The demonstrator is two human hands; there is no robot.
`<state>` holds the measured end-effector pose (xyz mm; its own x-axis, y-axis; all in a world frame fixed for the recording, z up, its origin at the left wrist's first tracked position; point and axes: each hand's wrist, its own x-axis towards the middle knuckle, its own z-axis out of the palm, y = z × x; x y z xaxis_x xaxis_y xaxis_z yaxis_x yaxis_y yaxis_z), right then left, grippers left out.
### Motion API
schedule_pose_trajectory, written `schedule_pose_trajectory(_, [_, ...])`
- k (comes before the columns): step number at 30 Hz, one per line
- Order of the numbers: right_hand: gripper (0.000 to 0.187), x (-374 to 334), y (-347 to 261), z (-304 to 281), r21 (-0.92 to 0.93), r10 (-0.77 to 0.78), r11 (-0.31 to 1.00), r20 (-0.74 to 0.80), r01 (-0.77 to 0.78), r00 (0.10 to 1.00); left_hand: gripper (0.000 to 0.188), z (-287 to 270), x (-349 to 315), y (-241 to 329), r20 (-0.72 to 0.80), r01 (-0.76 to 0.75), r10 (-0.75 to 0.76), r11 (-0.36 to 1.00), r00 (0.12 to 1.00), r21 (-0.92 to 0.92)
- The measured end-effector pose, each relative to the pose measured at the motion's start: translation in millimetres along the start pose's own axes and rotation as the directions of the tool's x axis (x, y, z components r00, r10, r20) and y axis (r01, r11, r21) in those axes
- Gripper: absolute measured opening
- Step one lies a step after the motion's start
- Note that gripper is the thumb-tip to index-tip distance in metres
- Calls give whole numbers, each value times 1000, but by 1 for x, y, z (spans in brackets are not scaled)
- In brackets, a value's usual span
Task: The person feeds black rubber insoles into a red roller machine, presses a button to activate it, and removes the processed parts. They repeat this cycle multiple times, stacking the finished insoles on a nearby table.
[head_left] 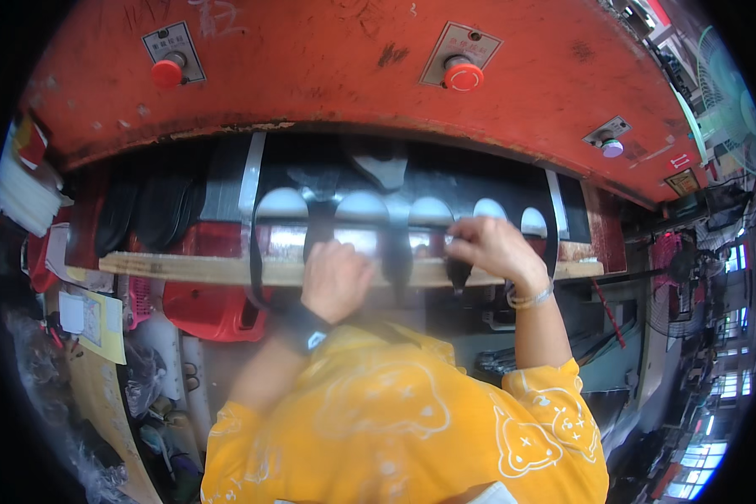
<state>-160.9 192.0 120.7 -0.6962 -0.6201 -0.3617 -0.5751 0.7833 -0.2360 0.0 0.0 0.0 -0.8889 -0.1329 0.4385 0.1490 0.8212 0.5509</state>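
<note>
Low at the machine's wooden front rail, the right hand pinches a black strip between thumb and fingertips, the strip hanging across the rail, right of its middle. The left hand is curled over the rail, left of its middle, just beside a dark band; blur hides whether its fingers grip anything. Black sole-shaped pieces lie toward the rail's left end, behind it.
</note>
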Motion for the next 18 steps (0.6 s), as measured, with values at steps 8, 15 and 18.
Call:
schedule_pose_trajectory(8, [73, 75, -105, 74, 13, -291, 933, -558, 359, 777, 57, -45, -13, 0, -144, -59, 39, 989, 989, -138])
schedule_pose_trajectory(15, [72, 15, -67, 61, 312, -321, 821, -440, 478, 839, 78, -51, -43, 15, 175, 129, -156, 979, 972, 160])
schedule_pose_trajectory(18, [69, -9, -49, 58, 274, -229, 884, -453, 379, 861, 75, -52, -53, 19, 174, 108, -138, 980, 975, 170])
